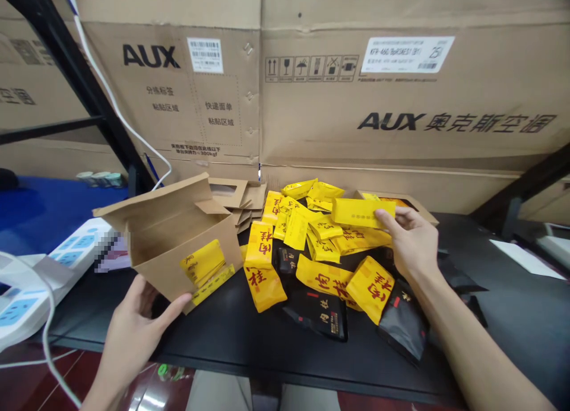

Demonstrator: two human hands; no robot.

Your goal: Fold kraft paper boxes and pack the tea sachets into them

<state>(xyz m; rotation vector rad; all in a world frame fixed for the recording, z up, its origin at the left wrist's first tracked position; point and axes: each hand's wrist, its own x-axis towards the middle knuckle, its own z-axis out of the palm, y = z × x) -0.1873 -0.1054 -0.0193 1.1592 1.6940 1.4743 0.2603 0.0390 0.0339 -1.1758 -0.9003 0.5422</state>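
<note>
Brown cardboard panels (pixel 307 126) printed with AUX form a wall along the far side of a black table (pixel 507 328). Left grip (pixel 142 322) is closed around the lower near corner of an open kraft box (pixel 162 274), thumb on the front and fingers underneath; the box sits just above that grip, tilted, its flap raised and yellow showing at its front panel. Right grip (pixel 412 239) pinches the right end of a flat yellow packet (pixel 356 212) between thumb and fingers, over the heap. Loose yellow packets (pixel 269 289) lie between the two grips, with a black packet (pixel 318 313) nearer the table's front edge and a dark pouch (pixel 405 325) just below the right wrist. Beyond the left grip, flat cartons (pixel 256 197) are stacked behind the box; a white power strip (pixel 27 316) lies to its left.
</note>
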